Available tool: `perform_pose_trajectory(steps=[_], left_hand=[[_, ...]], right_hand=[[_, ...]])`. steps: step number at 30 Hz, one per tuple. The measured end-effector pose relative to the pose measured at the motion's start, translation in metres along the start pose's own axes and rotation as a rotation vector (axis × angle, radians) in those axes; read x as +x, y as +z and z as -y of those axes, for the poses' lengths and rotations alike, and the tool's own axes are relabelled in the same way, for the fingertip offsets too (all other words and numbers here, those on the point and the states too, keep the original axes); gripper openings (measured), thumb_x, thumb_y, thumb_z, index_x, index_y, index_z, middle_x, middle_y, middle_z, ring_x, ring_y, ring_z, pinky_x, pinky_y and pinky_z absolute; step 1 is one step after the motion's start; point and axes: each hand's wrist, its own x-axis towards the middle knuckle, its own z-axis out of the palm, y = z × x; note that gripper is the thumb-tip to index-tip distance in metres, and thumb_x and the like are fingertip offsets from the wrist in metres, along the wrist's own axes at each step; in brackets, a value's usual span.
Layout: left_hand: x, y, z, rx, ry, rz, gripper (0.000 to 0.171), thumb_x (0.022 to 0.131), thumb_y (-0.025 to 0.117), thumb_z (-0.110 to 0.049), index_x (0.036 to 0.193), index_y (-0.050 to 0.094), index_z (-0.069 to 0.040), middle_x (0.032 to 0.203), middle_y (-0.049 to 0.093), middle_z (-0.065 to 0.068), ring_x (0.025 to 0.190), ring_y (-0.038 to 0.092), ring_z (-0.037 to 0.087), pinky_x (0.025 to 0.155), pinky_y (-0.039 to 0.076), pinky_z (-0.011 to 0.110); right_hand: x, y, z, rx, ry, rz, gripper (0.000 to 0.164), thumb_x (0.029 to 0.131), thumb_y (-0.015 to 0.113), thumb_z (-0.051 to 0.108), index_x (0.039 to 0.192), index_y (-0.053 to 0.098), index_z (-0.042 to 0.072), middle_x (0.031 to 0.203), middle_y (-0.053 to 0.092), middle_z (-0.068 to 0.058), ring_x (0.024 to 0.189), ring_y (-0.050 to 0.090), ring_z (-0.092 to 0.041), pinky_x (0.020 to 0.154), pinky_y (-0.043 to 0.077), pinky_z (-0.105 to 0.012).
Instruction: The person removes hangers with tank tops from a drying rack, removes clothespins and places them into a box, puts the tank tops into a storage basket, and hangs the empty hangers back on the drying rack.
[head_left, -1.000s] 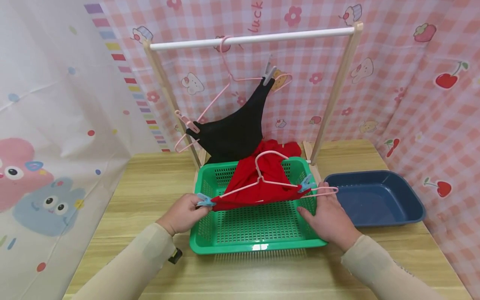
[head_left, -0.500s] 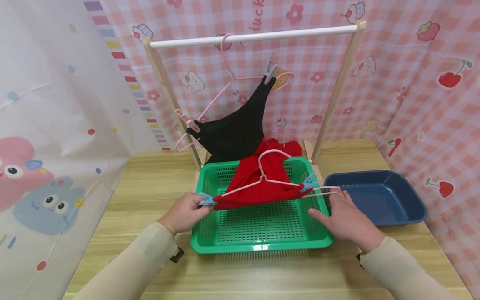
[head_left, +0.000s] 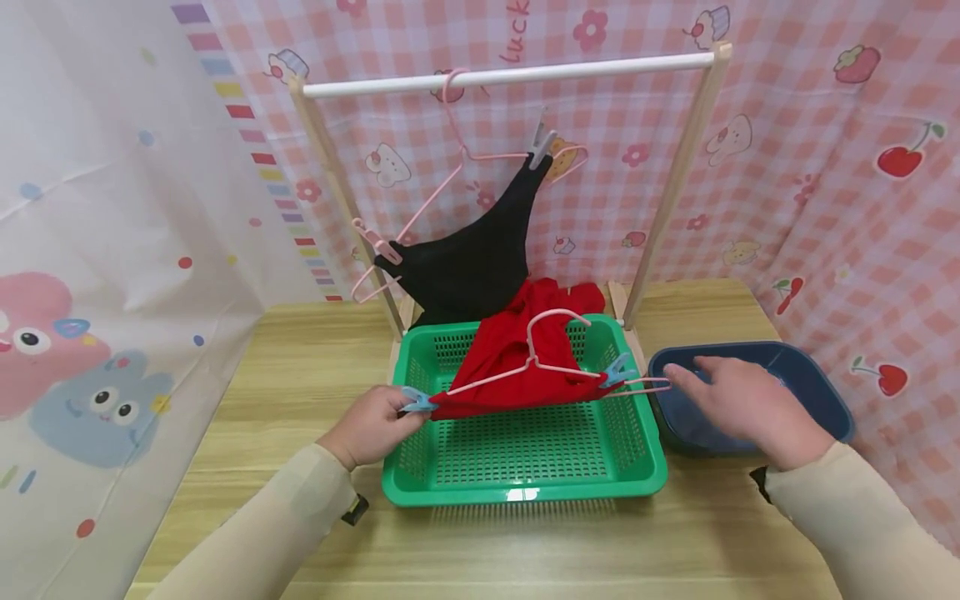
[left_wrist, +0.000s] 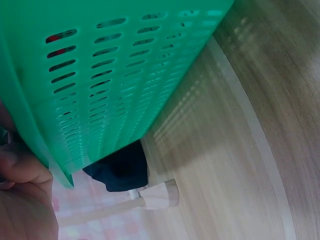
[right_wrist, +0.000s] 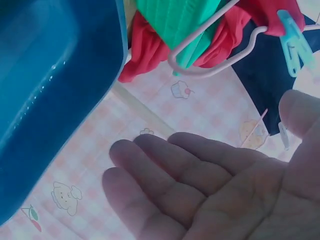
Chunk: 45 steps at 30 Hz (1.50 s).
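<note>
A red garment (head_left: 517, 367) is clipped to a pink hanger (head_left: 551, 342) by two light-blue clips and hangs over the green basket (head_left: 525, 483). My left hand (head_left: 375, 425) pinches the left clip (head_left: 415, 401) at the hanger's left end, beside the basket's left rim. My right hand (head_left: 738, 400) is open, fingers spread, over the dark blue tub (head_left: 817, 387), just right of the hanger's right end (head_left: 652, 385) and not touching it. In the right wrist view the open palm (right_wrist: 220, 190) faces the camera, with the hanger end (right_wrist: 200, 67) and a blue clip (right_wrist: 295, 40) beyond it.
A wooden rack with a white rail (head_left: 510, 77) stands behind the basket. A second pink hanger (head_left: 457, 158) on the rail holds a black garment (head_left: 472, 258). Patterned curtains surround the wooden table (head_left: 300, 383). The left wrist view shows the basket's perforated wall (left_wrist: 100, 75) and the rack's foot (left_wrist: 160, 195).
My right hand let go of the basket's right rim and the hanger end, then moved right and up over the blue tub. The left hand stayed on its clip.
</note>
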Motion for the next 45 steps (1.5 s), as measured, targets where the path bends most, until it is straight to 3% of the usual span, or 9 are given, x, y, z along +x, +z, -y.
perform_pose_trajectory(steps=[11, 22, 35, 41, 45], left_hand=[[0.000, -0.001, 0.001, 0.010, -0.019, 0.015, 0.032, 0.099, 0.064, -0.017, 0.067, 0.064, -0.013, 0.070, 0.054, -0.009, 0.066, 0.049, 0.009, 0.062, 0.042, 0.025], [0.000, 0.000, 0.001, 0.034, -0.033, 0.017, 0.030, 0.099, 0.064, -0.019, 0.069, 0.063, -0.017, 0.071, 0.054, -0.009, 0.068, 0.050, 0.011, 0.064, 0.043, 0.026], [0.000, -0.001, 0.002, 0.022, -0.025, 0.028, 0.031, 0.101, 0.063, -0.020, 0.071, 0.066, -0.013, 0.071, 0.055, -0.009, 0.068, 0.049, 0.011, 0.064, 0.042, 0.025], [0.000, -0.002, 0.002, 0.042, -0.013, 0.014, 0.032, 0.100, 0.064, -0.020, 0.067, 0.061, -0.019, 0.071, 0.055, -0.010, 0.067, 0.048, 0.009, 0.064, 0.042, 0.025], [0.000, -0.001, 0.002, 0.040, -0.009, 0.009, 0.032, 0.099, 0.064, -0.019, 0.067, 0.060, -0.019, 0.070, 0.054, -0.011, 0.066, 0.047, 0.008, 0.063, 0.041, 0.024]], right_hand=[[0.043, -0.021, 0.016, -0.019, -0.017, -0.005, 0.094, 0.107, 0.031, 0.069, 0.156, 0.037, -0.012, 0.153, 0.043, -0.040, 0.138, 0.044, -0.061, 0.109, 0.039, -0.073], [0.081, -0.035, 0.044, -0.012, -0.085, -0.005, 0.084, 0.107, 0.050, 0.055, 0.155, 0.037, -0.013, 0.153, 0.044, -0.040, 0.137, 0.049, -0.058, 0.112, 0.040, -0.070], [0.117, -0.026, 0.066, -0.038, -0.177, 0.013, 0.080, 0.103, 0.062, 0.050, 0.160, 0.038, 0.001, 0.149, 0.056, -0.030, 0.131, 0.059, -0.050, 0.108, 0.046, -0.066], [0.132, -0.020, 0.077, -0.072, -0.246, 0.013, 0.071, 0.101, 0.067, 0.045, 0.153, 0.048, 0.002, 0.118, 0.074, -0.024, 0.111, 0.070, -0.042, 0.101, 0.053, -0.061], [0.141, -0.017, 0.081, -0.072, -0.242, 0.044, 0.078, 0.099, 0.068, 0.049, 0.155, 0.045, 0.000, 0.131, 0.069, -0.026, 0.120, 0.066, -0.044, 0.106, 0.050, -0.062]])
